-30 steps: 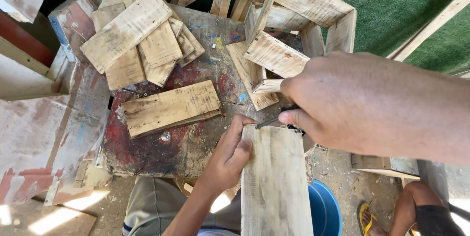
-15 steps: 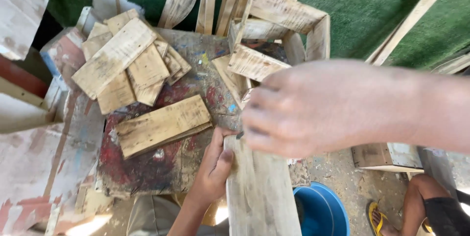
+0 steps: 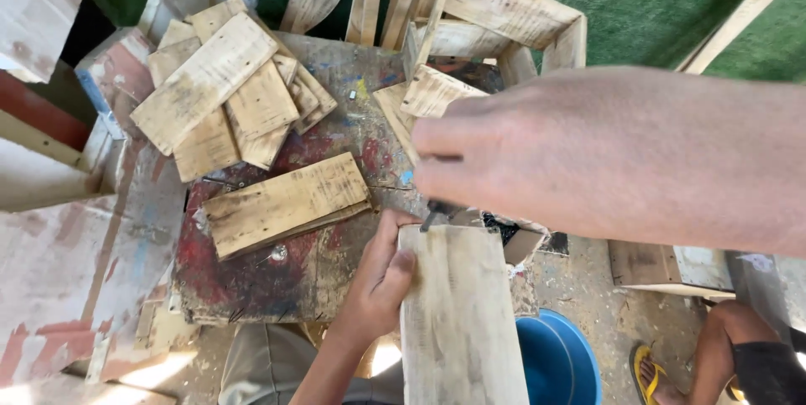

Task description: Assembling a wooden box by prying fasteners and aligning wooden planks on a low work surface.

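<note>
1. Below the camera, a long pale plank [image 3: 460, 313] runs from the bottom edge of the view up to the near edge of the surface [image 3: 336, 103].
2. Left hand [image 3: 382, 275]: the grip is closed on the plank's left edge near its upper end, thumb on the top face, fingers wrapped under the side.
3. Right hand [image 3: 537, 153]: the grip is closed, fingers pinched together around a small dark tool [image 3: 435, 212]. Only the tip of the tool shows below the fingers; its kind cannot be told.
4. Tool tip position: at the plank's upper end, just right of the left thumb. Whether the tip touches the wood cannot be told.
5. Plank relative to grips: the plank lies directly under the right hand and beside the left palm, with its top end between the two hands.
6. Surface: worn and stained with red paint. A flat board [image 3: 285, 203] lies near its middle, well clear of both hands.
7. Far left corner: a loose stack of short boards [image 3: 222, 86].
8. Far side: a rough wooden frame [image 3: 504, 19] stands upright.
9. Floor, right of the plank: a blue bucket [image 3: 558, 359].
</note>
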